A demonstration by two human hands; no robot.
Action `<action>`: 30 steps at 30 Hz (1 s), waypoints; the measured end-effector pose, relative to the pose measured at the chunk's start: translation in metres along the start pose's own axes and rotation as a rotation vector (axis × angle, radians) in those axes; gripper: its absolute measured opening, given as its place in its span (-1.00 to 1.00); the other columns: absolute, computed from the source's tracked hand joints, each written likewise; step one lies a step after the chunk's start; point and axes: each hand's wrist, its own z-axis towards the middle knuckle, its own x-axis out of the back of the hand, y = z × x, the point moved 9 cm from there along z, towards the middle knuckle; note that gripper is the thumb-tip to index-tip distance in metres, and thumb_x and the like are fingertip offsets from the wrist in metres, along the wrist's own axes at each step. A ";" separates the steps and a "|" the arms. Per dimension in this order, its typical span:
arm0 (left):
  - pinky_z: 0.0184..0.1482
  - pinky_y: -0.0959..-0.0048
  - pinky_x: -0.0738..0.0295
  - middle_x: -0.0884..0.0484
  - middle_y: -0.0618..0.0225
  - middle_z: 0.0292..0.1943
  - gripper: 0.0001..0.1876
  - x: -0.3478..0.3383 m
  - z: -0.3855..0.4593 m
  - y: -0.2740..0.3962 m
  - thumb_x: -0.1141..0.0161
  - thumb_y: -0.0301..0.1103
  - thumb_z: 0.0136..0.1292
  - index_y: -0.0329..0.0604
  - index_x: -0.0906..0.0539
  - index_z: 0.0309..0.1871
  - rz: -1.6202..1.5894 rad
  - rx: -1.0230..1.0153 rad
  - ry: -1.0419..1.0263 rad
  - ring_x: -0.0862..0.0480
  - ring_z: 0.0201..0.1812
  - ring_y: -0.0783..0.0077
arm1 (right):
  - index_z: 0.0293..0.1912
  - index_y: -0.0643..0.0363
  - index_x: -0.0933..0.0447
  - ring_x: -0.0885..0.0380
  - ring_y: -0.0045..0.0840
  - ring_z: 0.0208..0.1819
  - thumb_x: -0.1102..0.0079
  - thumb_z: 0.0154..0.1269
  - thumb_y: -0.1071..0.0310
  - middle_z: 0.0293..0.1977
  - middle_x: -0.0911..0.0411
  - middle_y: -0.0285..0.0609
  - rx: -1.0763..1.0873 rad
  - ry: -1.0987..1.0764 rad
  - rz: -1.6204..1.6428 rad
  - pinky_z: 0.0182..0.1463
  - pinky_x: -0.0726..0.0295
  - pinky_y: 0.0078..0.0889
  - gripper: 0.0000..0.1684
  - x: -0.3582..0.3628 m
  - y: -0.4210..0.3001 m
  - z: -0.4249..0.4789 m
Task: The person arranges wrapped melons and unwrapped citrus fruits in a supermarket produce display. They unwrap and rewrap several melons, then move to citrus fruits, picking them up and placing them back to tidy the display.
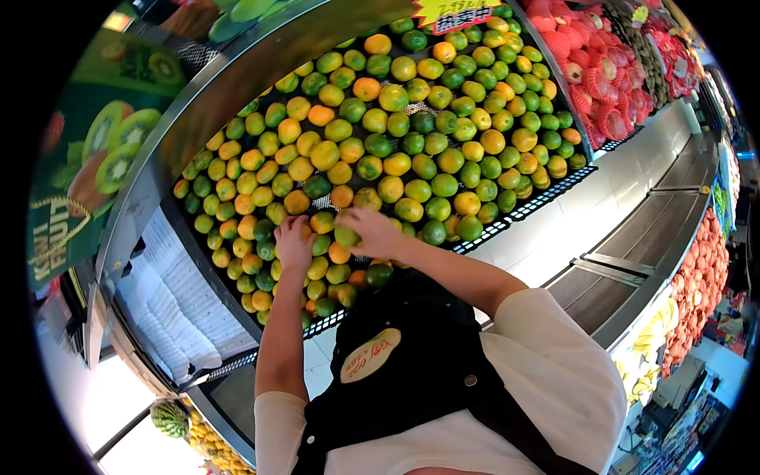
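Green and orange mandarins (325, 155) lie spread over a black, perforated display tray in front of me. My left hand (294, 242) reaches down among them at the near part, its fingers bent over an orange fruit; whether it grips that fruit is not clear. To its right, my right hand (369, 231) has its fingers around a green mandarin (346, 236). Between the two hands sits a yellow-orange mandarin (322, 222). Dark patches of the tray's mesh show between some of the fruit near my hands.
A curved metal rail (127, 172) runs along the left, beside a white padded surface (172, 297). The tray's perforated black edge (549, 189) is at the right. Beyond a divider lie pomegranates in red foam nets (611, 122). A price sign (454, 15) stands at the far edge.
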 end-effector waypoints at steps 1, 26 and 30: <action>0.27 0.10 -0.35 -0.43 0.18 0.22 -0.47 -0.001 0.002 -0.004 -0.39 -0.28 0.16 0.09 -0.53 0.23 -0.041 0.010 0.014 -0.35 0.27 0.00 | 0.13 0.02 -0.46 -0.44 -0.15 0.10 -0.41 0.02 0.25 0.07 -0.46 -0.07 0.079 -0.033 -0.016 0.14 -0.48 -0.13 -0.37 -0.003 -0.002 -0.011; 0.26 0.08 -0.35 -0.33 -0.01 0.26 -0.41 -0.008 -0.057 0.055 -0.29 -0.14 0.29 -0.15 -0.41 0.33 -0.264 0.105 0.057 -0.36 0.28 -0.09 | -0.03 0.09 -0.26 -0.41 -0.49 0.20 -0.36 0.04 0.70 0.23 -0.41 -0.14 -0.296 0.519 0.941 0.28 -0.45 -0.35 -0.41 0.238 0.197 -0.013; 0.25 0.07 -0.36 -0.33 -0.01 0.25 -0.44 -0.021 -0.061 0.050 -0.25 -0.10 0.34 -0.19 -0.44 0.30 -0.232 0.151 0.033 -0.35 0.28 -0.08 | 0.09 0.12 -0.32 -0.43 -0.34 0.21 -0.31 0.08 0.63 0.23 -0.41 -0.11 -0.211 0.416 0.481 0.27 -0.46 -0.25 -0.41 0.244 0.186 -0.010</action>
